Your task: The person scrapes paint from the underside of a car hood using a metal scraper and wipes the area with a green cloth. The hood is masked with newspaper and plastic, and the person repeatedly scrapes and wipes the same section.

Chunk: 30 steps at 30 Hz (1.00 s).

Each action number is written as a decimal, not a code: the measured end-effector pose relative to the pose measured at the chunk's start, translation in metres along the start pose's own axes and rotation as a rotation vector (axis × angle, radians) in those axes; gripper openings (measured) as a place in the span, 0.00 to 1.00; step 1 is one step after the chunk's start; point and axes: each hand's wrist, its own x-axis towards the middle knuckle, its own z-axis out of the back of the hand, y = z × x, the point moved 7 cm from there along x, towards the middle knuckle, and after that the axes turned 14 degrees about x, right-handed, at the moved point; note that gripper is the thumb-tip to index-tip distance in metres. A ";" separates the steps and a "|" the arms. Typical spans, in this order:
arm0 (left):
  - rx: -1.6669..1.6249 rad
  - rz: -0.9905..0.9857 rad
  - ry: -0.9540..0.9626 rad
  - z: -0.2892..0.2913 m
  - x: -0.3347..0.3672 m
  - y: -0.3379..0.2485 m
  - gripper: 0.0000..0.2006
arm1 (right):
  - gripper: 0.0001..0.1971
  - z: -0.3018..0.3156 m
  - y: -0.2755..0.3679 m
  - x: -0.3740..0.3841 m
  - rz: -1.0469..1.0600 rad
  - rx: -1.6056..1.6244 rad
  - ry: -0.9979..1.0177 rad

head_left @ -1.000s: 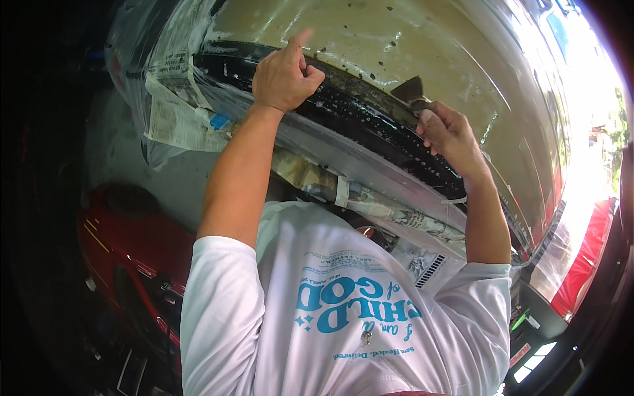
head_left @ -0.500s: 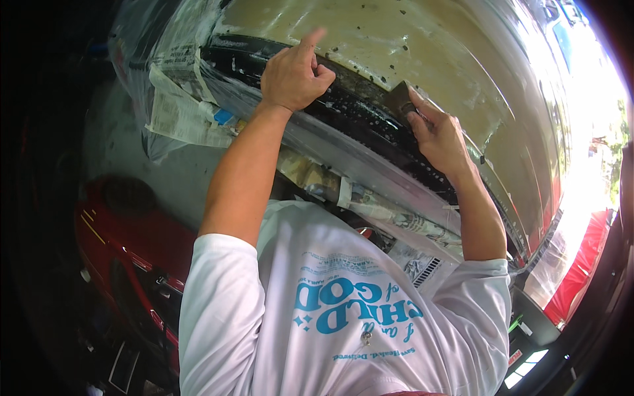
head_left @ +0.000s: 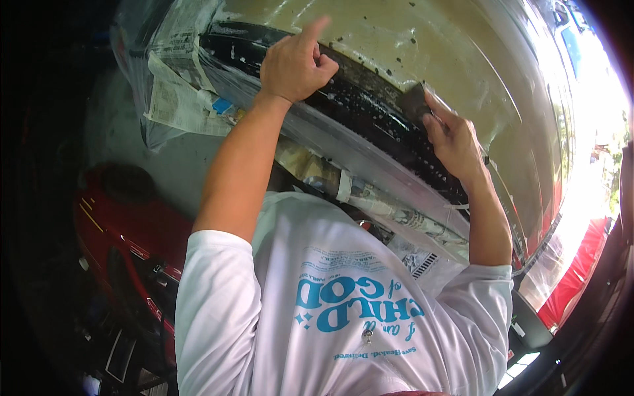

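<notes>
A wet, tan car body panel curves across the top, with small dark specks on it. Along its near edge runs a glossy black strip dotted with droplets. My right hand grips a small dark sanding block, pressed where the tan surface meets the black. Farther left, my left hand is over the same edge, index finger stretched out and thumb apart from it. Its other fingers are curled and partly hidden, and I see nothing held there.
Newspaper sheets and clear plastic film cover the area beside the black strip. A rolled newspaper band lies between the panel and my body. A red car stands at the lower left.
My right hand has slid a little to the right along the edge with the sanding block. My left hand has stayed nearly in place.
</notes>
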 end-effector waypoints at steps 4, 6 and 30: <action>0.026 -0.014 -0.021 0.002 0.001 0.000 0.36 | 0.24 -0.004 0.010 0.010 -0.035 -0.009 0.021; 0.027 -0.015 -0.025 0.001 0.000 0.000 0.36 | 0.24 0.000 0.008 0.010 -0.035 -0.031 0.032; 0.030 -0.014 -0.035 0.001 -0.003 0.001 0.36 | 0.26 -0.001 0.011 0.012 0.098 -0.072 0.081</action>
